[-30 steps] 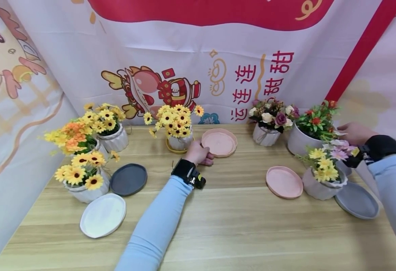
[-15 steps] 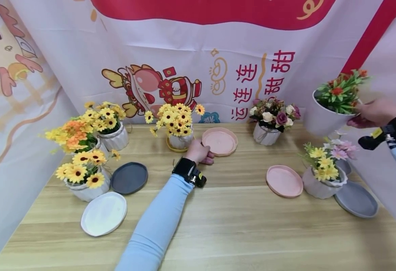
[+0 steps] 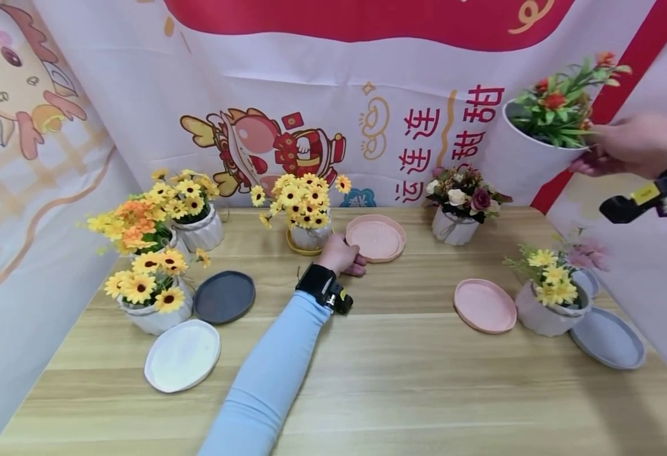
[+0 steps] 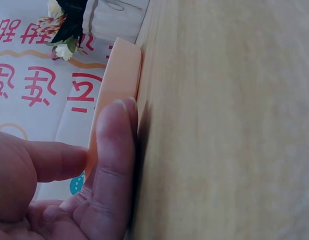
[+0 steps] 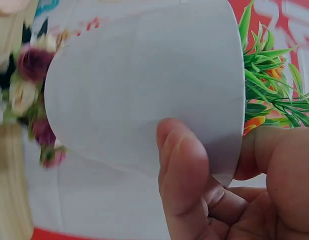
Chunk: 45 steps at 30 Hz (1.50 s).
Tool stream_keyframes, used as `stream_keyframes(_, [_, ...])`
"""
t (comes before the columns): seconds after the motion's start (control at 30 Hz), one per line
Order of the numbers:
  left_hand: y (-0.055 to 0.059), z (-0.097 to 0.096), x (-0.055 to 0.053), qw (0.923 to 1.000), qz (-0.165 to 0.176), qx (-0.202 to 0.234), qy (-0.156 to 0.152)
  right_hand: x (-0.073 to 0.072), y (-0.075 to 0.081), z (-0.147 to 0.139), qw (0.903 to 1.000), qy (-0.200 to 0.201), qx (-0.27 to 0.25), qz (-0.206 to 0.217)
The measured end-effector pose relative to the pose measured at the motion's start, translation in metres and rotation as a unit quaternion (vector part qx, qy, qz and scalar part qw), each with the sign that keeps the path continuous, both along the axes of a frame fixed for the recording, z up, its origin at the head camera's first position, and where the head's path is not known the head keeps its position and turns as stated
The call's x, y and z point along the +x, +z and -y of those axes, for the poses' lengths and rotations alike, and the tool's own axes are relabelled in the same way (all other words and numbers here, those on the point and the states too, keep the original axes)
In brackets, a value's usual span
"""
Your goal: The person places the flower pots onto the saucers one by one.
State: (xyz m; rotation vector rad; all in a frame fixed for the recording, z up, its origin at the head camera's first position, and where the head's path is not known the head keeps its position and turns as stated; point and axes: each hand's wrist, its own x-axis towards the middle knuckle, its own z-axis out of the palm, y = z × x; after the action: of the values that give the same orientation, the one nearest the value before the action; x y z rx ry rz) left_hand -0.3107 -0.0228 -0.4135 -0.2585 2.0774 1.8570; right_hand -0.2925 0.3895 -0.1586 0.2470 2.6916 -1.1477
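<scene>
Right hand (image 3: 638, 147) grips a white flowerpot (image 3: 522, 158) aloft.

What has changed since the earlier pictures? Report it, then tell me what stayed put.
The white pot with red flowers has moved up off the table into the air, held at its rim by the right hand. Nothing was let go. The left hand still pinches the edge of the pink plate at the back. The other flowerpots and plates stayed where they were.
</scene>
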Motion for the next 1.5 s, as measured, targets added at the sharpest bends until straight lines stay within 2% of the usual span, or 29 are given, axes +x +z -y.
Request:
stream_keyframes(0.1, [-0.001,0.001,0.000,1.0000,0.000,0.002,0.001,0.002,0.005,0.025,0.9997,0.021,0.011,-0.007])
stream_keyframes(0.27, [-0.001,0.002,0.000,1.0000,0.006,0.006,0.002,-0.002,0.008,0.057,0.9982,0.055,-0.022,0.004])
stream_keyframes(0.4, [0.000,0.002,0.001,1.0000,0.007,0.005,0.002,-0.005,0.005,0.083,0.9964,0.080,-0.023,0.015])
stream_keyframes(0.57, [0.000,0.001,0.001,1.0000,0.006,0.004,0.004,-0.009,-0.007,0.117,0.9950,0.096,-0.010,0.024])
stream_keyframes(0.93, [0.001,0.003,0.004,0.9996,-0.015,0.024,0.000,-0.021,-0.054,0.185,0.9913,0.109,-0.072,0.017])
stream_keyframes(1.07, [0.000,0.003,0.004,0.9993,-0.021,0.031,-0.001,-0.026,-0.075,0.203,0.9919,0.096,-0.081,0.017])
stream_keyframes(1.33, [-0.004,0.003,0.000,0.9992,-0.011,0.038,0.003,-0.034,-0.117,0.216,0.9908,0.076,-0.107,0.034])
stream_keyframes(1.5, [-0.004,0.004,-0.002,0.9992,-0.005,0.039,0.006,-0.036,-0.131,0.217,0.9889,0.068,-0.124,0.046])
